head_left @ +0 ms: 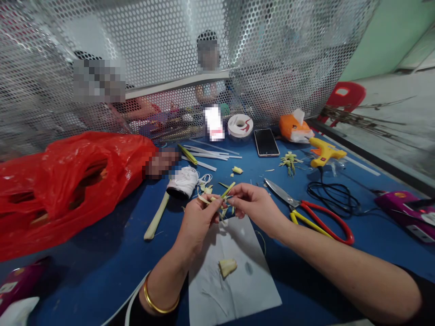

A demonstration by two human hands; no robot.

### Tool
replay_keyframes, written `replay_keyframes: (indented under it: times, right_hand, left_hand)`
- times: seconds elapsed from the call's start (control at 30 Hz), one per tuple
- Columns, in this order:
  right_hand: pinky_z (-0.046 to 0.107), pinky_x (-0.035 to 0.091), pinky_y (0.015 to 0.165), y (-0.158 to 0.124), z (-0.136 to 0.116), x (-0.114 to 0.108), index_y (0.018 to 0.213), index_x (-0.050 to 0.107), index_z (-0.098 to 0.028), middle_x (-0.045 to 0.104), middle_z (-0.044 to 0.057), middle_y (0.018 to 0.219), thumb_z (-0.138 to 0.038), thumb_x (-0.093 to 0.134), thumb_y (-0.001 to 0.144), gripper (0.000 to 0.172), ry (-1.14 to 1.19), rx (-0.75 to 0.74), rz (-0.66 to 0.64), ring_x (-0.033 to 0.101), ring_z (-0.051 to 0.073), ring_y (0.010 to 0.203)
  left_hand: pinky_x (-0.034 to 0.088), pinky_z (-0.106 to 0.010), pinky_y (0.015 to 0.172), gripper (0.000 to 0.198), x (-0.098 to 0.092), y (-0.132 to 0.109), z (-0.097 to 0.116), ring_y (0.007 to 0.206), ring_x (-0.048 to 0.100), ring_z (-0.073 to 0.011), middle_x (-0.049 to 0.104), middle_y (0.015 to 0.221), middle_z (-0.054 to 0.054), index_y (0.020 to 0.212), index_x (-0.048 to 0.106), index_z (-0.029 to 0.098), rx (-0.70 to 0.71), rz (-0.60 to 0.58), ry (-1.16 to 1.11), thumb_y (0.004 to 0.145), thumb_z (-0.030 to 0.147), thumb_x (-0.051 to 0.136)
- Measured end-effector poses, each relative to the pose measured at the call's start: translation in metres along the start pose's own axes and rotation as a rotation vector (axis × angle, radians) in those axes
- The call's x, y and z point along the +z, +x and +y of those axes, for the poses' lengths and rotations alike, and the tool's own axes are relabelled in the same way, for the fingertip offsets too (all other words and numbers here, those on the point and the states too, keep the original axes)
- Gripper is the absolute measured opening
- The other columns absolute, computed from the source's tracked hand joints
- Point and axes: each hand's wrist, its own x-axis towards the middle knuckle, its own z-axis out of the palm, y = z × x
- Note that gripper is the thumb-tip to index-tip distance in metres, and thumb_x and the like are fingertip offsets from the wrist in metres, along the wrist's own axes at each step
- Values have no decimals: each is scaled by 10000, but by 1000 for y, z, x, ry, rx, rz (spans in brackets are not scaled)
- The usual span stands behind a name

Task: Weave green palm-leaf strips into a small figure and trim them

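My left hand (203,218) is closed around a pale green plant stalk (229,188) split into thin strips. Close beside it, my right hand (254,204) pinches at the strips, its fingertips nearly touching my left thumb. Exactly which strand lies between the right fingers is too small to make out. Both hands hover over the top edge of a white paper sheet (244,290), on which a cut stalk piece (227,267) lies. Just behind my left hand sits a spool of white thread (183,181). A longer stalk (157,217) rests left of that hand.
Red-and-yellow-handled scissors (319,222) lie to the right, near a yellow glue gun (326,153) and its black cable. A red plastic bag (74,181) fills the left. Behind are a phone (266,142), a tape roll (240,126) and a perforated metal screen (163,50), with people beyond.
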Motion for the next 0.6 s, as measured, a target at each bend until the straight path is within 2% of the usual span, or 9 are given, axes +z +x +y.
replay_keyframes:
  times: [0.17, 0.33, 0.47, 0.6]
  right_hand:
    - [224, 450, 486, 0, -1, 0, 789, 686, -160, 638, -28, 633, -317, 722, 713, 178, 5, 19, -10, 512, 70, 473]
    - [237, 457, 507, 1, 0, -1, 709, 665, -172, 574, -50, 563, -329, 732, 707, 171, 33, -19, 23, 507, 81, 486]
    - [249, 462, 532, 0, 1, -1, 802, 655, -182, 598, -38, 619, -306, 697, 743, 144, -60, -94, 36, 533, 101, 534]
    - [258, 438, 550, 0, 3, -3, 910, 657, -212, 589, -39, 638, -254, 643, 789, 129, -246, -246, 67, 539, 124, 571]
  left_hand:
    - [270, -203, 442, 217, 1, 0, 1, 453, 429, -49, 614, 646, 26, 758, 621, 137, -2, 6, -13, 716, 323, 726]
    - [277, -206, 450, 222, 1, -1, 1, 454, 432, -54, 615, 630, 30, 761, 618, 139, -25, 9, -29, 687, 307, 743]
    - [258, -205, 447, 249, 1, -1, 1, 449, 421, -56, 623, 633, 18, 751, 622, 139, -46, 6, -22, 680, 343, 747]
    - [245, -212, 451, 250, 0, 0, 1, 451, 408, -54, 627, 643, 8, 708, 628, 140, -39, -40, -17, 678, 360, 742]
